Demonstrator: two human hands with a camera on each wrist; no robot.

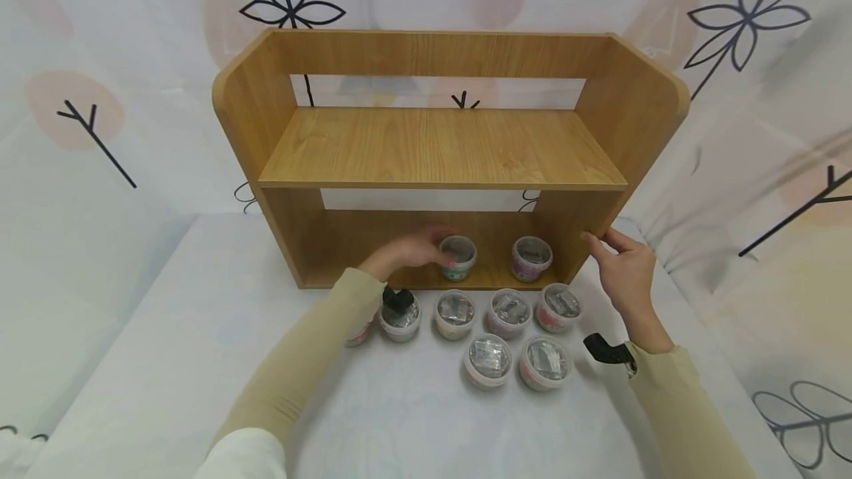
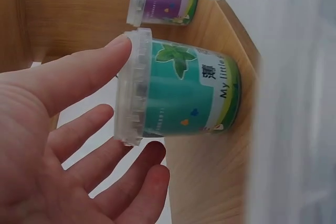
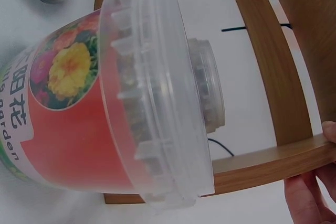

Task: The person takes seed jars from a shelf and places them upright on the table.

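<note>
On the lower board of a wooden shelf point(image 1: 433, 146) stands a teal lidded cup point(image 1: 458, 257) with a mint-leaf picture. My left hand point(image 1: 416, 248) is around its lid. In the left wrist view, the thumb tip lies at the rim of the teal cup point(image 2: 189, 87), while the other fingers are spread and loosely bent beside and behind the lid. To the right, a purple-labelled cup point(image 1: 532, 259) stands on the same board. My right hand point(image 1: 626, 272) pinches the front edge of the shelf's right side panel, thumb inside and fingers outside.
Several lidded cups stand on the white cloth before the shelf, among them a red-labelled cup point(image 3: 79, 103) close to the right wrist camera. A cup point(image 1: 359, 335) at the left is partly hidden by my left sleeve. Printed cloth point(image 1: 133, 43) hangs behind and beside the shelf.
</note>
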